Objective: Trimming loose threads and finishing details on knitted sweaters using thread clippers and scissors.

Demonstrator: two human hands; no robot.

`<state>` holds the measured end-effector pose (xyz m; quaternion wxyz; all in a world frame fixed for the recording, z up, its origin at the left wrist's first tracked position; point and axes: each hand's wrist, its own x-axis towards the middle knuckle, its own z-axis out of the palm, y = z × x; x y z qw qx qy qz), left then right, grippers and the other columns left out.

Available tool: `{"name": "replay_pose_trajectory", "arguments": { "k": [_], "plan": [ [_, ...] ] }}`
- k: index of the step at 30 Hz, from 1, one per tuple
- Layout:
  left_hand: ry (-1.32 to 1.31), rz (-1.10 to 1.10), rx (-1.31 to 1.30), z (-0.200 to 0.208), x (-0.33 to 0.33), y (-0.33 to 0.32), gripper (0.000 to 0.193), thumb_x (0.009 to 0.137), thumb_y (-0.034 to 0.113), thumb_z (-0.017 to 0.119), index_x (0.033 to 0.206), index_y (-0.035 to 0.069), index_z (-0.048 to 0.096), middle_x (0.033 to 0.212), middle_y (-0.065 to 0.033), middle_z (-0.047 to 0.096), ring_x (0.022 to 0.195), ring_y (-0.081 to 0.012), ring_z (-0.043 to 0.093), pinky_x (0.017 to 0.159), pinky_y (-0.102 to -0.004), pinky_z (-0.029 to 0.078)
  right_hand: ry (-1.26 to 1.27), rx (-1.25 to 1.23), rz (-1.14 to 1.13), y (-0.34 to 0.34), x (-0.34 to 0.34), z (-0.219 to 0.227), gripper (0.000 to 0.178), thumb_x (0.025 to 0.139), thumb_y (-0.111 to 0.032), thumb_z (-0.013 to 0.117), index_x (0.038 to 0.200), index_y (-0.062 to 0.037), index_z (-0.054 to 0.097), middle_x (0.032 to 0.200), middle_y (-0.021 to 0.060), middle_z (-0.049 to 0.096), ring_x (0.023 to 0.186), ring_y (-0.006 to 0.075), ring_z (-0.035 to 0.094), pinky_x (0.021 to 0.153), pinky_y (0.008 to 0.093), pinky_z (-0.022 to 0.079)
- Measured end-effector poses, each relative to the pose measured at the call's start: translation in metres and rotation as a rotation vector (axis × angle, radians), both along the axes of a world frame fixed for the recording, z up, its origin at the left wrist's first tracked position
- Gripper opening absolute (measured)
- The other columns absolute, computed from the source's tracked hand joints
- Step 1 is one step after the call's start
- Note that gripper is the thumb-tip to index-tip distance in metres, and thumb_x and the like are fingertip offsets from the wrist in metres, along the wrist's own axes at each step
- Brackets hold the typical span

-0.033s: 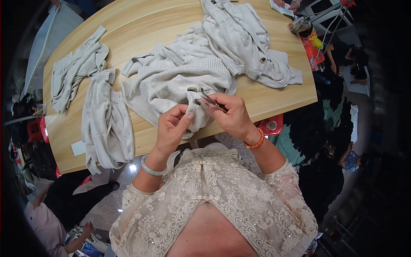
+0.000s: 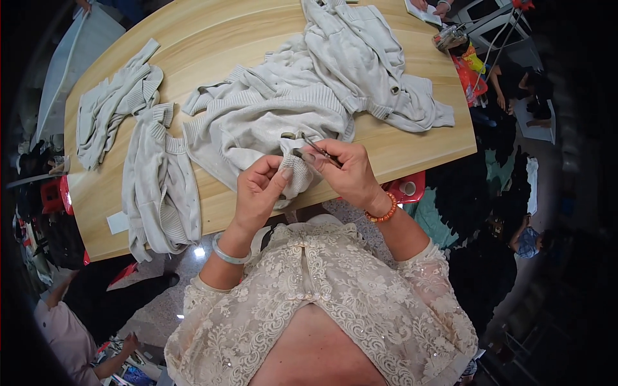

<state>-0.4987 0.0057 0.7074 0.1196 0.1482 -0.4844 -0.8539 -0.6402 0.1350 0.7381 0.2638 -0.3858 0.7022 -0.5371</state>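
Pinched between the thumb and fingers of my left hand (image 2: 261, 186) is the edge of a light grey knitted cardigan (image 2: 257, 132), bunched at the near edge of the table. Dark buttons (image 2: 290, 136) show on the raised edge. My right hand (image 2: 351, 170) is closed round small dark scissors (image 2: 325, 153), their tips pointing up and left beside the buttons. Its thumb and fingertips are close against the knit, and partly hide the spot where the blades meet the cloth.
Two more grey knitted garments lie on the wooden table (image 2: 187, 32) at the left, and another buttoned cardigan (image 2: 354, 51) lies at the far right. A red stool (image 2: 412, 186) with a white cup stands beyond the right edge. Other people work around the table.
The scissor blades look closer together than before, while both my hands stay nearly in place. At the lower left, another person has shifted slightly.
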Motion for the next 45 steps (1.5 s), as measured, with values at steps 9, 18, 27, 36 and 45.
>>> {"name": "replay_pose_trajectory", "arguments": {
  "k": [9, 18, 27, 36, 45],
  "plan": [
    [0.004, 0.056, 0.092, 0.009, -0.002, 0.004, 0.03, 0.09, 0.005, 0.058, 0.118, -0.004, 0.052, 0.101, -0.0057, 0.063, 0.088, -0.0087, 0.059, 0.078, -0.021, 0.046, -0.344, -0.043, 0.037, 0.004, 0.002, -0.008, 0.017, 0.091, -0.008, 0.06, 0.101, 0.0038, 0.065, 0.077, -0.0054, 0.059, 0.07, 0.0009, 0.045, 0.061, 0.0178, 0.038],
    [0.037, 0.084, 0.103, -0.005, -0.001, 0.005, 0.03, 0.088, 0.004, 0.062, 0.116, -0.004, 0.054, 0.102, -0.0073, 0.065, 0.089, -0.0106, 0.062, 0.078, -0.0226, 0.049, -0.281, -0.108, 0.044, 0.007, 0.003, 0.003, 0.025, 0.09, -0.009, 0.06, 0.112, 0.0042, 0.06, 0.09, 0.0017, 0.062, 0.071, 0.0039, 0.049, 0.063, 0.021, 0.042],
    [0.019, 0.148, -0.012, -0.005, -0.009, 0.005, 0.03, 0.088, 0.003, 0.062, 0.116, -0.004, 0.054, 0.1, -0.0075, 0.065, 0.088, -0.0095, 0.061, 0.075, -0.021, 0.049, 0.379, 0.048, -0.017, 0.02, 0.003, 0.025, 0.035, 0.08, -0.006, 0.067, 0.114, -0.0013, 0.06, 0.07, 0.0086, 0.052, 0.054, 0.0182, 0.049, 0.051, 0.0281, 0.039],
    [0.01, 0.153, -0.071, -0.008, -0.017, 0.002, 0.03, 0.089, 0.002, 0.06, 0.117, -0.004, 0.053, 0.102, -0.0085, 0.065, 0.089, -0.0091, 0.061, 0.076, -0.0204, 0.049, 0.389, 0.063, -0.059, 0.018, -0.002, 0.026, 0.035, 0.078, -0.005, 0.068, 0.112, -0.0021, 0.061, 0.069, 0.0084, 0.052, 0.053, 0.0197, 0.051, 0.049, 0.0288, 0.04],
    [-0.001, 0.147, -0.064, -0.006, -0.021, 0.005, 0.029, 0.089, 0.002, 0.06, 0.116, -0.005, 0.053, 0.103, -0.0092, 0.065, 0.089, -0.0092, 0.061, 0.076, -0.0205, 0.049, 0.522, 0.074, -0.097, 0.013, 0.0, 0.022, 0.034, 0.078, -0.006, 0.068, 0.111, -0.0008, 0.06, 0.072, 0.0108, 0.055, 0.057, 0.0255, 0.057, 0.05, 0.0337, 0.043]
  ]
}}
